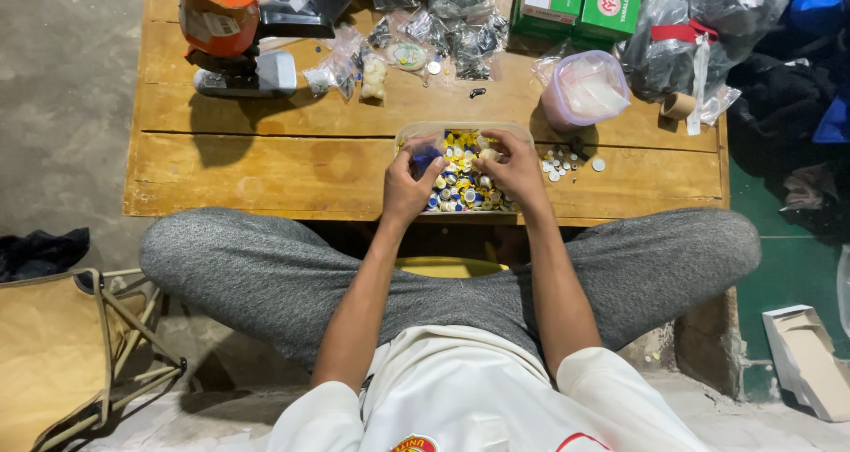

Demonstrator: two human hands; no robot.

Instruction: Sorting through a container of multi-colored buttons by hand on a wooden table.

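Both hands worked over the clear tray of small yellow, blue and white caps at the low wooden bench's near edge. The left hand pinched a blue cap; the right hand curled its fingers narrowly around a pale piece, and loose white discs lay just beside it.

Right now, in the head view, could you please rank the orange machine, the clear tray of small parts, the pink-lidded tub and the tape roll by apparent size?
1. Orange machine
2. Clear tray, partly covered by both hands
3. Pink-lidded tub
4. Tape roll
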